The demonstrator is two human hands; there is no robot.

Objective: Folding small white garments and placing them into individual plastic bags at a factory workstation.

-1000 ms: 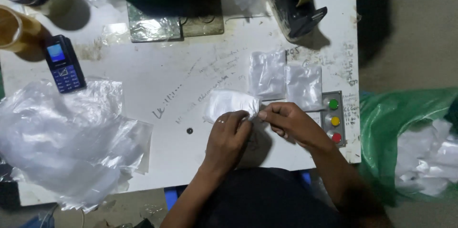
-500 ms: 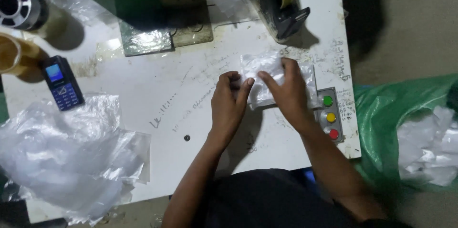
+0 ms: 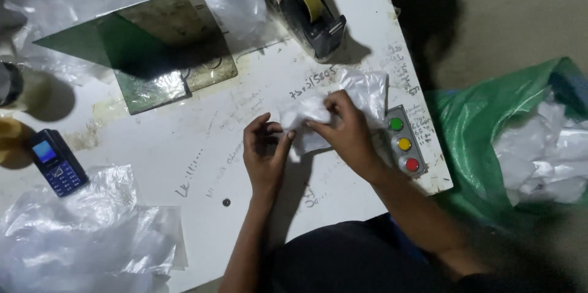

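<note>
My right hand (image 3: 347, 129) pinches a small clear plastic bag with something white inside (image 3: 309, 111), held just above the white table (image 3: 202, 164). More clear bags (image 3: 367, 91) lie under and behind it. My left hand (image 3: 264, 153) sits beside it on the left, fingers curled and apart, its fingertips touching the bag's left edge. Whether the left hand actually grips the bag is unclear.
A tape dispenser with yellow tape (image 3: 309, 5) stands at the back. A small box with green, yellow and red buttons (image 3: 404, 144) is right of my hands. A blue phone (image 3: 56, 162) and crumpled clear plastic (image 3: 79, 232) lie left. A green sack of white pieces (image 3: 520, 140) is off the table's right.
Both hands moved from the table's near edge up to the pile of bags. The right hand has lifted a bag clear of the pile; the left has come off it and to the side.
</note>
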